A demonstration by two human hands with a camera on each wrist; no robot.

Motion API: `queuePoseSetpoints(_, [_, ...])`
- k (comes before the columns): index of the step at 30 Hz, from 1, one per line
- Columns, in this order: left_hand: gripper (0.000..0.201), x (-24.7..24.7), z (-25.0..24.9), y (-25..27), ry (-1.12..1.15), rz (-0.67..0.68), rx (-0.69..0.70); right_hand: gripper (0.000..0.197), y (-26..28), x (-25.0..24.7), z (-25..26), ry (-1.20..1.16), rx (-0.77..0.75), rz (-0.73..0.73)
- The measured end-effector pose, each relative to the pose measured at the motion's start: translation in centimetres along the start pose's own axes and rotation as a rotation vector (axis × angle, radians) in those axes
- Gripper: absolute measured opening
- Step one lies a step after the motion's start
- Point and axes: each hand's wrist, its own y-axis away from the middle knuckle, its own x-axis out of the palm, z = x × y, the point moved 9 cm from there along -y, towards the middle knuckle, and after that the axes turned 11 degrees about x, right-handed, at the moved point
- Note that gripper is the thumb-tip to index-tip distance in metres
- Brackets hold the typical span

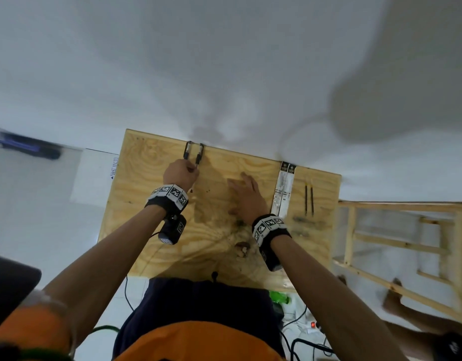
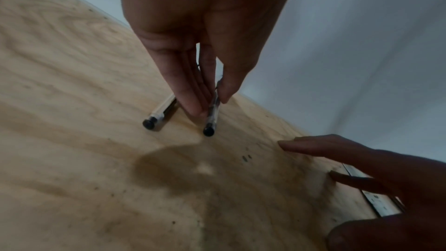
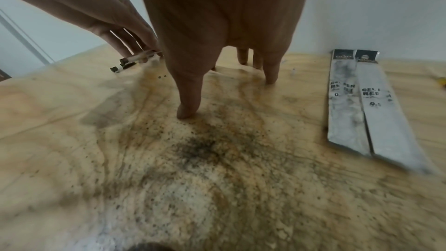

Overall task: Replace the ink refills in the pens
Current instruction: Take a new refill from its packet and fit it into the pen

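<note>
Wooden table work looks barely begun: left hand pinches one pen, right hand spread flat, refill packs apparently unopened.

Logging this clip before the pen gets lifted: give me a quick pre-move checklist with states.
1. Left hand has a grip on the right pen: ok, pinched between thumb and fingers.
2. Other pen lies clear of that grip: ok.
3. Right hand free to help: ok, fingers spread on the table.
4. Refill packs within reach: ok, beside the right hand.
5. Packs opened: cannot tell.
</note>
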Motion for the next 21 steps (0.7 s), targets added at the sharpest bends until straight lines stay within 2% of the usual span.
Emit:
queuePoseSetpoints(7, [0.021,0.19,-0.30,-0.17,-0.146,0.025,0.017,0.094,0.16,-0.14,0.03,0.014,0.016,0.008])
queuePoseSetpoints(21, [0.019,0.52,-0.28,-0.40,-0.184,0.027,0.050,0.094,0.89,-0.86,0.47,-0.028,0.015,0.024])
